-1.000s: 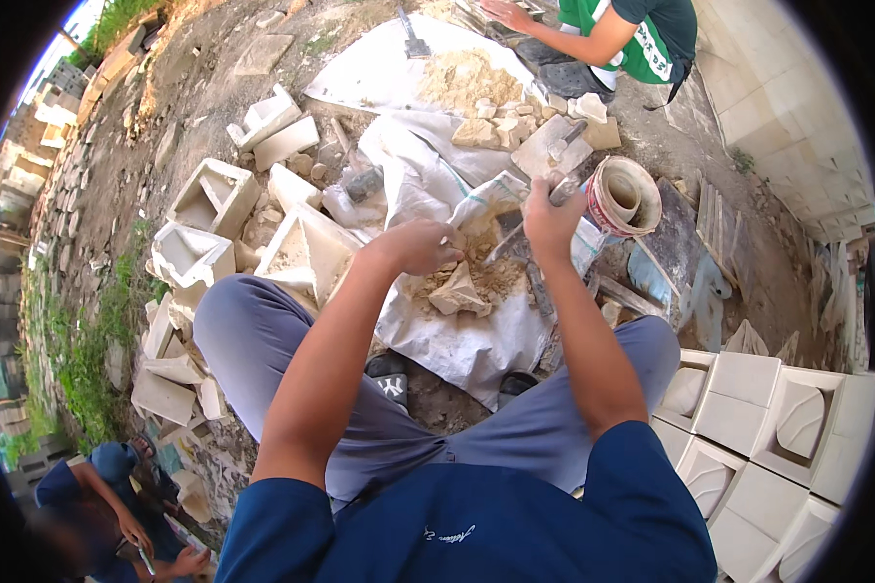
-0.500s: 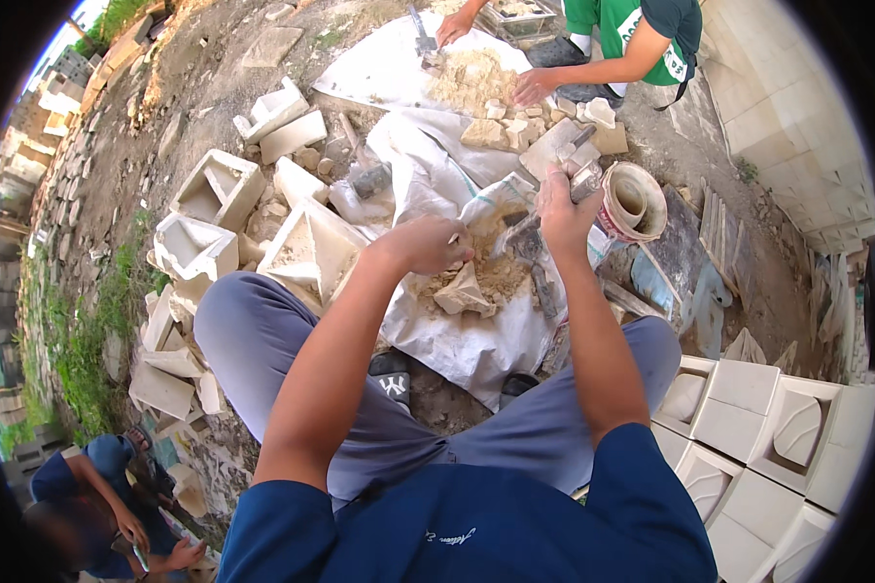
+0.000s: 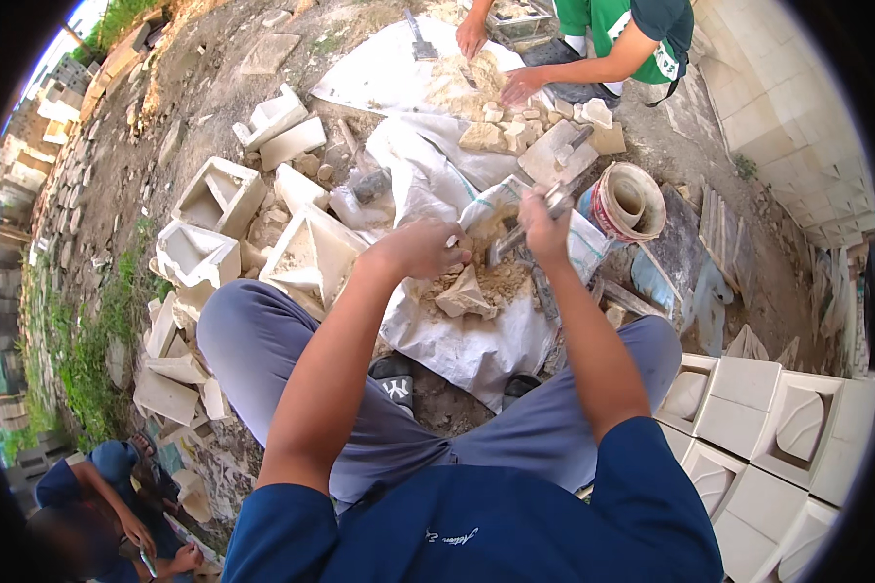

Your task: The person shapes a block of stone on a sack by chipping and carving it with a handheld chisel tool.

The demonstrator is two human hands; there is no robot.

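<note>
Both hands above stone — touching.

Stone piece lies on the sacking sheet on the ground, between the knees. Left hand just above the piece, right hand to its right, closed round a tool. Hollow blocks left of the sheet. Bucket right of the right hand. Carved blocks stacked at far right. Co-worker's hands on rubble behind the sheet
</note>
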